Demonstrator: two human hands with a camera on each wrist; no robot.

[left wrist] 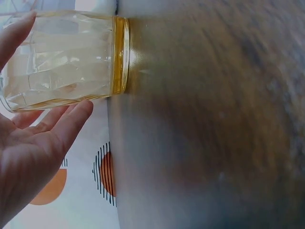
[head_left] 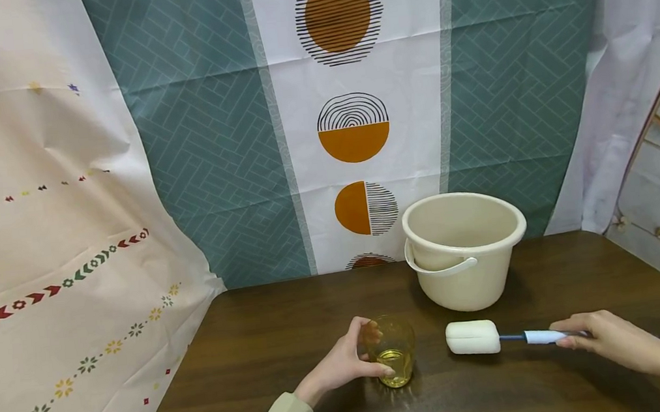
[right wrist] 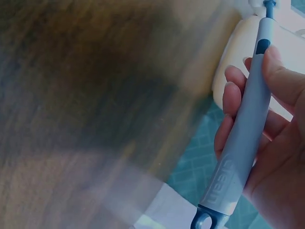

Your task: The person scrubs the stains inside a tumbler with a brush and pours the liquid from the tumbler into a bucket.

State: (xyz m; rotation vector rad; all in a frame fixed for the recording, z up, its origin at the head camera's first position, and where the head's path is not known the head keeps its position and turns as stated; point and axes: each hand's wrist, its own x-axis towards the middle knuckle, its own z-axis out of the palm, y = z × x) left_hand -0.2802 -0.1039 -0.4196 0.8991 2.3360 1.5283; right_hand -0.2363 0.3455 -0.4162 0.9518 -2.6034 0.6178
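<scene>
A yellow-tinted clear drinking glass (head_left: 394, 341) stands upright on the dark wooden table. My left hand (head_left: 346, 358) holds it from the left, thumb in front and fingers round the far side. In the left wrist view the faceted glass (left wrist: 66, 62) lies between thumb and fingers, its base at the tabletop. My right hand (head_left: 603, 336) grips the handle of a sponge cup brush (head_left: 472, 337). The brush's white sponge head points left toward the glass, with a gap between them. In the right wrist view, fingers wrap the grey-white handle (right wrist: 243, 124).
A cream bucket (head_left: 465, 272) with its carrying handle folded down stands at the back right, behind the sponge head. The brown table (head_left: 271, 342) ends at a patterned cloth backdrop (head_left: 206, 132). More cloth hangs on the left and right sides.
</scene>
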